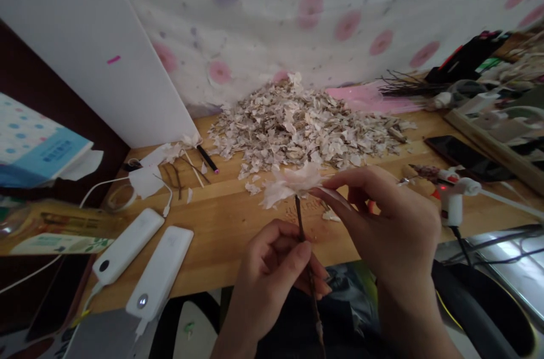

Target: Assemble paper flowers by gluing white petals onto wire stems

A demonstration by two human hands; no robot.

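Right hand (389, 217) close by me, thumb and forefinger pinching the edge of a pale, papery flower (293, 180). My left hand (274, 274), lower and to its left, grips a dark twig (299, 214) between thumb and fingers; flower sits at the twig's top, above that hand. Beyond both: heaped pale flakes (297, 121). Left of my left hand: two white power banks (159, 271).

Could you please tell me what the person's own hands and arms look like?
The left hand and the right hand are both ungloved. No watch or bracelet shows at either wrist, and no sleeve covers the parts of the forearms in view.
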